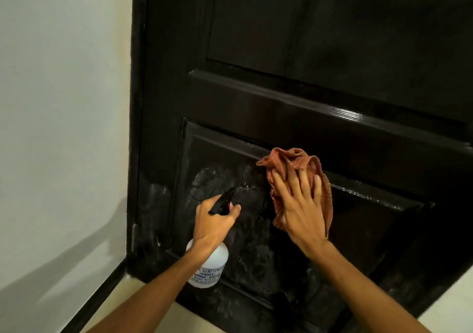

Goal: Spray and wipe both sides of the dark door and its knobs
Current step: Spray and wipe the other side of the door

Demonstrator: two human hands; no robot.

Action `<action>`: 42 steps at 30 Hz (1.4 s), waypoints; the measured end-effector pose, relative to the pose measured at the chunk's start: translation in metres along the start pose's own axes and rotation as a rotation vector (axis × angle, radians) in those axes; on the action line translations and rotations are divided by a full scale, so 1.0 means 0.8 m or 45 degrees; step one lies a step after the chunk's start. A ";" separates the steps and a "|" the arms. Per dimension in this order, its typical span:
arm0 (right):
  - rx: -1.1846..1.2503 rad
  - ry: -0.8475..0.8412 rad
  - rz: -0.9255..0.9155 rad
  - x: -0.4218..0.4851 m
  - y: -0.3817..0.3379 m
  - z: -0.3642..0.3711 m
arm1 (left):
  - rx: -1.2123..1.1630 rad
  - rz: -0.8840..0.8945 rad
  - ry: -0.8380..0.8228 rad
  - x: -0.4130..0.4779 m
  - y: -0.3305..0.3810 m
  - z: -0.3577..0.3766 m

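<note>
The dark door [294, 97] fills the middle and right of the head view, with a carved lower panel streaked with whitish spray marks. My left hand [213, 221] grips the black trigger head of a white spray bottle [211, 266], its nozzle aimed at the lower panel. My right hand [300, 202] presses a reddish-brown cloth [289, 165] flat against the panel's upper moulding, fingers spread over it. No knob is in view.
A pale wall [64, 102] stands to the left of the door. A dark skirting strip [97, 297] runs along its foot. A metal hinge [133, 235] shows on the door's left edge, and light floor [455, 307] lies at the bottom right.
</note>
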State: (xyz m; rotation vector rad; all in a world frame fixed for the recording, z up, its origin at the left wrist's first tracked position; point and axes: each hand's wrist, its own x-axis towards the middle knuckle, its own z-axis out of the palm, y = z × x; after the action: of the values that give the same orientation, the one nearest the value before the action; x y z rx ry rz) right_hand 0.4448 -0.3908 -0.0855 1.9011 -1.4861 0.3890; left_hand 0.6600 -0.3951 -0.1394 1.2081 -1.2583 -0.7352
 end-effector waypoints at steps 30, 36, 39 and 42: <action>0.204 -0.046 -0.801 0.129 -0.236 0.145 | -0.070 -0.009 0.331 0.086 -0.126 -0.186; -0.056 0.125 -0.752 0.223 -0.297 0.104 | -0.024 -0.007 0.427 0.081 -0.157 -0.200; -0.115 -0.183 -1.059 0.170 -0.341 0.176 | -0.024 -0.023 0.411 0.080 -0.174 -0.209; -0.183 -0.269 -1.216 0.157 -0.349 0.195 | -0.033 -0.040 0.377 0.083 -0.180 -0.229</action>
State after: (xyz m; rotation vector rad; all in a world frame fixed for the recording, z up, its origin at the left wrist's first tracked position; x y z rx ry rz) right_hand 0.7179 -0.5558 -0.2132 2.3102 -0.5487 -0.3561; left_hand 0.8772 -0.4467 -0.2337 1.2661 -0.9838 -0.5689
